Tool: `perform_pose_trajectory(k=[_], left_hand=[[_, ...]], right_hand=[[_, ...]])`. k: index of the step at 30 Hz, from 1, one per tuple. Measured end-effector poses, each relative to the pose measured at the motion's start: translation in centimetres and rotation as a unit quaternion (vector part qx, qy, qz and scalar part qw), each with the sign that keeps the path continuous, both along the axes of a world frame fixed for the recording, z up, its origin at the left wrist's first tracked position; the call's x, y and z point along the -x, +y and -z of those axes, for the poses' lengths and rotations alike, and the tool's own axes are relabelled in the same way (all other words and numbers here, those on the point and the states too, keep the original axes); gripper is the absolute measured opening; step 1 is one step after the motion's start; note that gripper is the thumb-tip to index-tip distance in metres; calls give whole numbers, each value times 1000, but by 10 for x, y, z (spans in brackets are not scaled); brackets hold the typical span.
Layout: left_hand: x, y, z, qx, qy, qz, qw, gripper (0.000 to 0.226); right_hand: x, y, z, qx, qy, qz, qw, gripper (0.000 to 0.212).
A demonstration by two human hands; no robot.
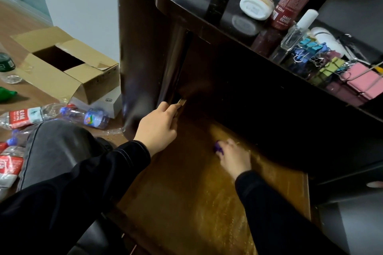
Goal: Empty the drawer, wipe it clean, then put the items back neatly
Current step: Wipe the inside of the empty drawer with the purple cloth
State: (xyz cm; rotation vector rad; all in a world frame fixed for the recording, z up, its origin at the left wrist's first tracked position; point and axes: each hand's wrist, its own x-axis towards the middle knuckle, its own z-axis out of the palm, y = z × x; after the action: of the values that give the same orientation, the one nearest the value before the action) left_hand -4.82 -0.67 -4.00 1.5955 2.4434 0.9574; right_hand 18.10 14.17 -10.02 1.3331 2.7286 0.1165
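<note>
Risk, drawer [207,203]: it is pulled far out over our lap with its brown floor bare. If we lean on it while scrubbing, we judge it could sag or slip off its runner.
Risk, right hand [234,157]: the purple wiper [218,148] is mostly buried under the fingers. With so little showing, our knuckles may drag on the wood and we could leave streaks or miss the dark back corners.
Risk, left hand [159,124]: it sits right where the side wall meets the cabinet. A shove inward could nip those fingers.
Risk, tabletop [228,33]: the binder clips [331,68] and the glass bottle [294,35] stand close to the edge above the drawer. A jolt could tip them down onto the wiped floor.
Right hand, state: curled round the purple wiper and pressing it on the drawer floor. We cannot tell whether it is cloth or sponge.
Left hand, state: fingers wrapped over the drawer's left side wall, steadying it.
Drawer, position: beneath both hands, the right one mid-floor, the left one at its far left edge.
Items to return: on the tabletop, beyond and above both hands, well apart from them.
</note>
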Motion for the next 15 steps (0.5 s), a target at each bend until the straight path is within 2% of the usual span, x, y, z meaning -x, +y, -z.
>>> perform_pose_trajectory(k=[3,6,10,15], left_hand=[[0,1,0,0,2,-1,1000,49],[0,1,-1,1,1,0,1000,48],[0,1,-3,0,1,0,1000,47],[-1,0,-3,0,-3,1,1000,47]], right_hand=[[22,45,0,54,7,117,992,33],[24,52,0,84,7,129,988,36],[-10,-6,-7,28,6,-12,1000,39],[-54,-117,2,112,-14,-210,971,39]])
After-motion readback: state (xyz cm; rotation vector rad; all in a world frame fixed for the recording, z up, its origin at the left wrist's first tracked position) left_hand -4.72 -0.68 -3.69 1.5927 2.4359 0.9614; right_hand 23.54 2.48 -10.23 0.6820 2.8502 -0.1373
